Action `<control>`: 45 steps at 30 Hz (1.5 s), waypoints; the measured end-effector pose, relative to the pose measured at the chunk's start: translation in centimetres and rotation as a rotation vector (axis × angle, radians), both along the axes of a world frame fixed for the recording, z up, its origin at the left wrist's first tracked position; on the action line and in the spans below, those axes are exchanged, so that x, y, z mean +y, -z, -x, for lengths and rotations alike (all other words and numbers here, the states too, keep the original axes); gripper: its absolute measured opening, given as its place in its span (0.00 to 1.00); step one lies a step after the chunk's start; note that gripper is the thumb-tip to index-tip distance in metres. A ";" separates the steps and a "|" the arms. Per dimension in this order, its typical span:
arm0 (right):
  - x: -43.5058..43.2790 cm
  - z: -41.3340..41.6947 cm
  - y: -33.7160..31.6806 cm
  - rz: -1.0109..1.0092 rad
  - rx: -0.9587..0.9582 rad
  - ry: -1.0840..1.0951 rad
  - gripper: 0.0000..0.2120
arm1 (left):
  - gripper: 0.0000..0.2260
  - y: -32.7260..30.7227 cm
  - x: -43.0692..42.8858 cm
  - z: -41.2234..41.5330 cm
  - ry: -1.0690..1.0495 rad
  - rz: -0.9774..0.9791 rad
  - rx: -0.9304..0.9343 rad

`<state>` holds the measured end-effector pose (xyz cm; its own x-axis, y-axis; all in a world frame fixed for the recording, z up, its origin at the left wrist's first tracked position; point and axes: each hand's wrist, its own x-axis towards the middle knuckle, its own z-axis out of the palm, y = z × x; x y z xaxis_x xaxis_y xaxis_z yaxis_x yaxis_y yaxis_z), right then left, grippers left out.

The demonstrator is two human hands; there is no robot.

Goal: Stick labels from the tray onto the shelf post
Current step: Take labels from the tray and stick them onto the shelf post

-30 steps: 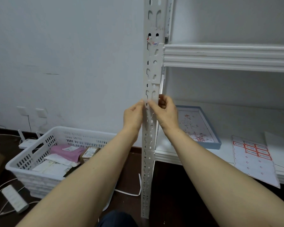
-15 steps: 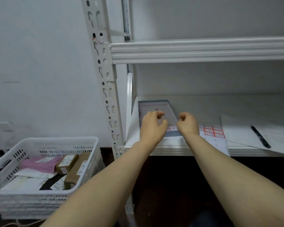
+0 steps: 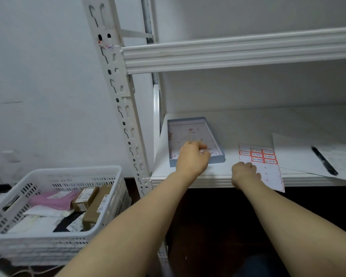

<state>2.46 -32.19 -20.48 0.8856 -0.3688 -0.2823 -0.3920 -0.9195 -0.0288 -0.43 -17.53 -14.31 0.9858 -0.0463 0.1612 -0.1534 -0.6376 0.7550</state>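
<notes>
The white slotted shelf post (image 3: 126,108) rises on the left, and a small red-edged label (image 3: 106,45) sticks to it near the upper shelf beam. A blue-rimmed tray (image 3: 217,144) lies on the lower shelf. My left hand (image 3: 192,158) reaches into its near end with the fingers curled down onto small label pieces; whether they pinch one is hidden. My right hand (image 3: 245,173) is a fist. It rests on the shelf's front edge, at the lower left corner of a sheet of red-bordered labels (image 3: 268,156).
A loose white paper (image 3: 296,154) with a black pen (image 3: 324,160) on it lies to the right on the lower shelf (image 3: 248,126). The upper shelf beam (image 3: 228,54) runs overhead. A white basket (image 3: 48,242) of parcels stands on the floor to the left.
Both hands left the post and moved right and down to the lower shelf. My left hand went into the tray, and my right hand settled at the label sheet. The view swung right.
</notes>
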 end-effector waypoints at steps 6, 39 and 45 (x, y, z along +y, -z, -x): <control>-0.2 0.6 -2.4 -0.275 -0.326 0.093 0.13 | 0.15 -0.5 1.3 0.3 -0.033 0.112 0.065; 8.9 4.9 -7.2 -0.757 -0.747 -0.478 0.12 | 0.15 -1.9 6.8 1.9 -0.227 0.678 0.183; 9.7 3.4 -8.4 -0.805 -0.759 -0.485 0.14 | 0.12 -1.7 7.4 2.3 -0.182 0.724 0.179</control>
